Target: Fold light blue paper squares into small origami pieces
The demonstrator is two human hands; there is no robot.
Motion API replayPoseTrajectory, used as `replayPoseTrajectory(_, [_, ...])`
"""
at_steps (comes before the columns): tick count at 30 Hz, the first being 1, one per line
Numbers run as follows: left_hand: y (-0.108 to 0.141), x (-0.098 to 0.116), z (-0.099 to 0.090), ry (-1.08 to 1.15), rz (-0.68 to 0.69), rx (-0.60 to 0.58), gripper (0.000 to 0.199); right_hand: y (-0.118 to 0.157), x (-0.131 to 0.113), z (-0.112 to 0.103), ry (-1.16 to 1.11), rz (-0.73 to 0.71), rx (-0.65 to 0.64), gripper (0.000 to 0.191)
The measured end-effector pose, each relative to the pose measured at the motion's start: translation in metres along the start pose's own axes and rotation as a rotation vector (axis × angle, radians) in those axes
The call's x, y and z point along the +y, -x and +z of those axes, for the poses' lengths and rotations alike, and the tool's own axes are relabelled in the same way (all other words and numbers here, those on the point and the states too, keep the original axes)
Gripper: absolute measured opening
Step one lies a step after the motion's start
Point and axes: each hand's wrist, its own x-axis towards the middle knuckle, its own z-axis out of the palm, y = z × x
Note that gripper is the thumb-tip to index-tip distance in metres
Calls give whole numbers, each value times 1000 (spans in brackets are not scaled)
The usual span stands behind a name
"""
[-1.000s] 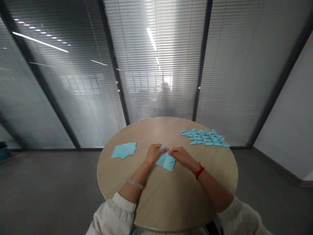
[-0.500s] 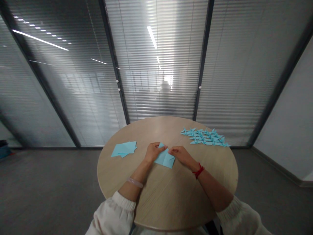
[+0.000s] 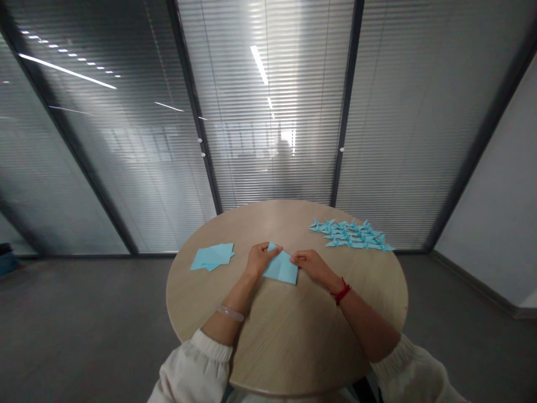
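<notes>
Left hand (image 3: 257,260), right hand (image 3: 310,264) pinch blue paper (image 3: 282,269) (creased)

No readable text, no labels or brands, no legible numbers or signs

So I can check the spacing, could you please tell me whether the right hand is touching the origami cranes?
Apart: the head view shows wooden tabletop between the right hand and the blue origami cranes, which lie farther back and to the right.
</notes>
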Motion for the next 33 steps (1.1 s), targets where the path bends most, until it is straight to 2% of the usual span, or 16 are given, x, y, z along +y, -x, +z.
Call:
replayPoseTrajectory(4, [-1, -2, 0, -10, 1, -5, 52, 0, -1, -3, 48, -27, 15, 36])
replayPoseTrajectory(9, [-1, 0, -2, 36, 9, 25, 52, 0, -1, 2, -149, 24, 7, 35])
replayPoseTrajectory(13, [-1, 0, -3, 94, 7, 38, 42, 0, 0, 2, -216, 68, 125, 33])
replayPoseTrajectory(17, [-3, -3, 0, 104, -23, -84, 40, -2, -1, -3, -209, 69, 266, 30])
replayPoseTrajectory(23, [-2, -9, 3, 6, -50, -288, 41, -2, -3, -2, -111, 20, 251, 29])
replayPoseTrajectory(27, [1, -9, 2, -55, 0, -309, 41, -2, -1, -1, -52, -19, 249, 30])
replayPoseTrajectory(33, [5, -2, 3, -26, -14, -331, 40, -3, 2, -4, 17, -54, 261, 28])
